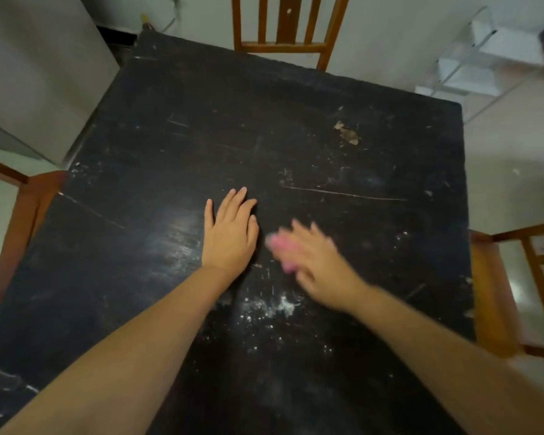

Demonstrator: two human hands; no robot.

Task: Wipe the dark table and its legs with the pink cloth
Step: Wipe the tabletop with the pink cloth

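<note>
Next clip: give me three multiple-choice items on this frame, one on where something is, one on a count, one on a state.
1. Where does the pink cloth lie?
A. Under the right hand
B. On a chair seat
C. Under the left hand

2. How many wooden chairs show around the dark table?
A. One
B. Three
C. Five

3. How is the left hand?
A. Fist off the table
B. Flat on the tabletop
C. Gripping a chair

Key: 1 A, pink shows beneath the blurred right fingers; 2 B, one at the far edge and one at each side; 3 B, fingers straight on the surface.
</note>
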